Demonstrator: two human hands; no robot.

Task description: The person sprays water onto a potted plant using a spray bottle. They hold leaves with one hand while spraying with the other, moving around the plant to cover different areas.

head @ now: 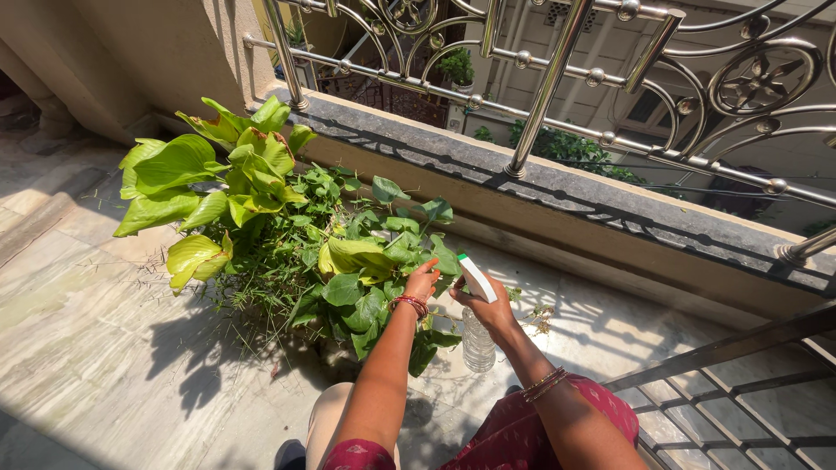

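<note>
- The right hand [489, 310] is gripping a clear spray bottle [476, 335], fingers wrapped around its white-and-green nozzle head.
- The left hand [421, 282] is touching the potted plant's leaves [348, 261], fingers loosely curled, holding nothing.

A pale stone-tiled floor [78, 365] lies in strong sun, crossed by leaf shadows. Along its far edge runs a low grey ledge [557, 187] carrying a polished metal railing [557, 65] with curled scrollwork and round studs. Beyond the railing stand a neighbouring building [627, 43] and green shrubs [570, 148]. At the floor's right corner sits a dark metal grille [740, 400].
</note>
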